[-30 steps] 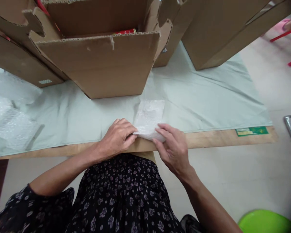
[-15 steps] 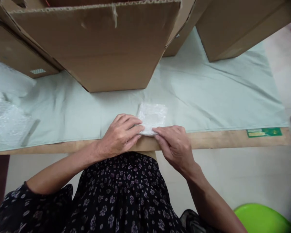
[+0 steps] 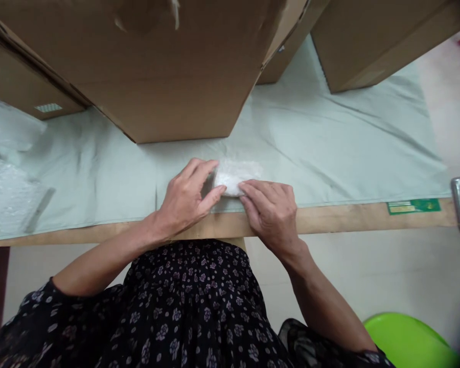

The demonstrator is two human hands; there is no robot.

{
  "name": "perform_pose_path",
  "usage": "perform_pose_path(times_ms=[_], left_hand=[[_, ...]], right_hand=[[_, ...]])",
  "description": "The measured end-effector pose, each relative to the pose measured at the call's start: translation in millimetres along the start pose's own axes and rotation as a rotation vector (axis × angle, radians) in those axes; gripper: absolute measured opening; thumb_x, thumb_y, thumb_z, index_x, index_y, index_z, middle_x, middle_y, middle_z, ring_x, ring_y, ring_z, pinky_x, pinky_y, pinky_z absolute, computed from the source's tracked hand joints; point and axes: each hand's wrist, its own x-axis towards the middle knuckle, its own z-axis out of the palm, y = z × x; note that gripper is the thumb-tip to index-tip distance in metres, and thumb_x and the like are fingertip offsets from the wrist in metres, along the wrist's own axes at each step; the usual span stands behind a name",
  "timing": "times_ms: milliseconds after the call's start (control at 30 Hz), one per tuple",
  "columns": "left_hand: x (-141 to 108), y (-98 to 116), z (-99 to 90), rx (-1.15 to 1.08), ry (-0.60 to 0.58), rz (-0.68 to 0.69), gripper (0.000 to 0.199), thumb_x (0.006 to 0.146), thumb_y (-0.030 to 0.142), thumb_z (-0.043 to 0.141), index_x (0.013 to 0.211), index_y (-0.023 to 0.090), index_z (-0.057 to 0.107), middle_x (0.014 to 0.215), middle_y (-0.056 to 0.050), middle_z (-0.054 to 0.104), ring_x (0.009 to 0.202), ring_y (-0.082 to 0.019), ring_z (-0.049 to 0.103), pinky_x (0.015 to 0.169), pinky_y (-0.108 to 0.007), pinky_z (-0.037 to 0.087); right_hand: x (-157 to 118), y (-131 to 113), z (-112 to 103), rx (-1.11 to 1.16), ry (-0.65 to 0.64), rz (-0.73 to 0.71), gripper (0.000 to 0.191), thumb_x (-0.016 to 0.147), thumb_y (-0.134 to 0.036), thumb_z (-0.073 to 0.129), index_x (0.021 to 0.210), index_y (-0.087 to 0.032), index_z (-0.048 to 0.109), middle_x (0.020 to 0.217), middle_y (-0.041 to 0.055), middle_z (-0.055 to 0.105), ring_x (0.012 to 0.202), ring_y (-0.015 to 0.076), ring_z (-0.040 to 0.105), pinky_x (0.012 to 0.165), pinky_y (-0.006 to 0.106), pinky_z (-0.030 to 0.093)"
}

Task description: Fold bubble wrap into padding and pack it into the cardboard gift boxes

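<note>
A small piece of bubble wrap, folded into a flat bundle, lies on the pale green cloth near the table's front edge. My left hand grips its left end, thumb on the near corner and forefinger at the far corner. At the near right side, my right hand pinches the folded edge between thumb and fingers. Whether anything is wrapped inside the bundle cannot be seen.
A tall cardboard box stands just beyond my hands, with another box to the right and one to the left. More bubble wrap lies at the left. A green stool-like round thing is at lower right.
The bundle has moved slightly away from the table's edge and looks shorter, its near side folded over. My left hand's thumb and forefinger have spread along its left end.
</note>
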Motion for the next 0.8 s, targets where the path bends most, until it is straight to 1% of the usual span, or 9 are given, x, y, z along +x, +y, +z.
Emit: perform_pose_path(times_ms=[67,167,233,333,433,533,600,700,800], left_hand=[[-11,6,-3.9,-0.19,0.024,-0.142,0.04,0.096,0.03,0.067,0.134,0.017,0.062,0.12,-0.01,0.071,0.096,-0.018,0.071,0.084,-0.032,0.062],[-26,12,-2.4,-0.532,-0.06,-0.353,0.05,0.095,0.029,0.066,0.142,0.017,0.055,0.134,-0.014,0.069,0.11,-0.021,0.073,0.093,-0.036,0.064],[-32,15,1.4,-0.694,-0.092,-0.428,0.052,0.096,0.028,0.065,0.145,0.017,0.052,0.136,-0.014,0.069,0.118,-0.023,0.071,0.099,-0.038,0.062],[-34,21,2.7,-0.741,-0.069,-0.452,0.055,0.097,0.025,0.062,0.149,0.018,0.047,0.124,-0.011,0.074,0.111,-0.02,0.072,0.097,-0.035,0.062],[-34,29,-3.2,-0.588,-0.069,-0.35,0.062,0.096,0.02,0.061,0.155,0.021,0.041,0.112,-0.006,0.074,0.098,-0.017,0.073,0.09,-0.031,0.062],[-36,39,-9.0,-0.418,-0.129,-0.146,0.071,0.096,0.015,0.061,0.161,0.025,0.033,0.116,-0.006,0.074,0.1,-0.018,0.073,0.09,-0.032,0.062],[-37,42,-11.5,-0.344,-0.137,-0.013,0.076,0.097,0.013,0.06,0.164,0.025,0.026,0.129,-0.01,0.072,0.112,-0.022,0.073,0.097,-0.035,0.062],[-34,42,-21.2,-0.239,-0.142,0.14,0.078,0.098,0.014,0.06,0.165,0.023,0.022,0.134,-0.013,0.071,0.117,-0.024,0.072,0.1,-0.039,0.062],[-17,37,-50.3,-0.065,-0.057,0.277,0.072,0.098,0.022,0.063,0.162,0.022,0.029,0.13,-0.014,0.072,0.117,-0.027,0.071,0.102,-0.044,0.061]], right_hand=[[3,-3,-2,0.106,0.051,0.085,0.021,0.105,-0.023,0.056,0.117,-0.022,0.073,0.111,0.0058,0.081,0.099,0.0216,0.074,0.088,0.038,0.053],[0,-17,-6,0.349,0.023,0.249,0.022,0.104,-0.029,0.058,0.116,-0.024,0.075,0.109,0.0053,0.081,0.098,0.0216,0.075,0.086,0.037,0.058],[-4,-26,-9,0.51,-0.044,0.313,0.022,0.103,-0.032,0.058,0.114,-0.024,0.075,0.107,0.005,0.081,0.093,0.0209,0.075,0.083,0.037,0.061],[-8,-29,-16,0.638,-0.089,0.293,0.021,0.101,-0.035,0.061,0.114,-0.024,0.074,0.11,0.006,0.079,0.1,0.0221,0.074,0.09,0.039,0.061],[-4,-19,-29,0.702,-0.128,0.225,0.05,0.098,-0.05,0.067,0.141,-0.026,0.064,0.136,0.0115,0.071,0.118,0.0267,0.071,0.099,0.042,0.06],[9,-12,-42,0.733,-0.247,0.133,0.083,0.091,-0.063,0.072,0.16,-0.027,0.045,0.15,0.0143,0.062,0.12,0.0276,0.071,0.097,0.039,0.062],[20,-14,-48,0.711,-0.323,0.081,0.069,0.093,-0.056,0.073,0.152,-0.027,0.054,0.14,0.012,0.07,0.114,0.025,0.074,0.093,0.035,0.063],[38,-21,-54,0.648,-0.367,0.026,0.022,0.101,-0.037,0.065,0.117,-0.025,0.073,0.109,0.0052,0.08,0.095,0.0184,0.077,0.083,0.028,0.063],[57,-22,-64,0.563,-0.298,-0.031,0.015,0.101,-0.034,0.064,0.097,-0.025,0.075,0.091,0.0027,0.079,0.08,0.0167,0.075,0.073,0.028,0.062]])
